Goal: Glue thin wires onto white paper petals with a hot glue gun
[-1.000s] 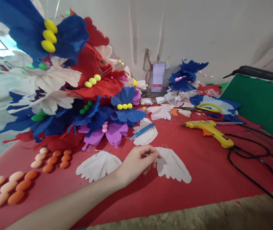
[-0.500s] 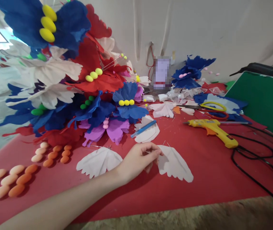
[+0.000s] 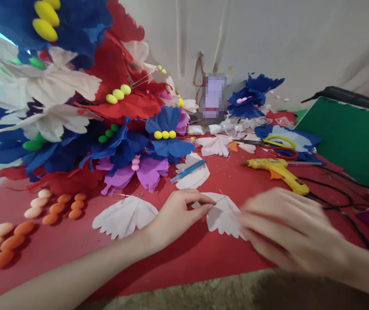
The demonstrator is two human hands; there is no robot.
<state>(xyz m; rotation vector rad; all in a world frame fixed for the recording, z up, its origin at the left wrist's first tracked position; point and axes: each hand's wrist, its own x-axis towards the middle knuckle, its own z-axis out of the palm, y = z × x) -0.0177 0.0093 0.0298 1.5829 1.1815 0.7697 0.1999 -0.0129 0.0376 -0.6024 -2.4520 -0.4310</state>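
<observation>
My left hand (image 3: 184, 215) has thumb and forefinger pinched together at the left side of a white scalloped fabric wing piece (image 3: 222, 217). A thin wire (image 3: 220, 198) runs from these fingertips across the white fabric. My right hand (image 3: 284, 228) is smeared by motion over the right end of that piece, so its grip cannot be made out. Left of my left hand lies another white pleated wing piece (image 3: 124, 217) with fine wires at its top. Behind, a blue stick (image 3: 188, 170) rests on more white cut fabric (image 3: 198, 177).
A yellow glue gun (image 3: 278, 172) with a black cord lies right of centre, scissors (image 3: 279, 143) behind it. Orange and peach egg-shaped pieces (image 3: 11, 242) lie at left. Fabric butterflies (image 3: 120, 103) pile up behind them. A green board (image 3: 349, 137) leans at right.
My right hand has come in from the right over the white wing piece. The left hand stays pinched near it. The whole view has shifted slightly, moving things leftward.
</observation>
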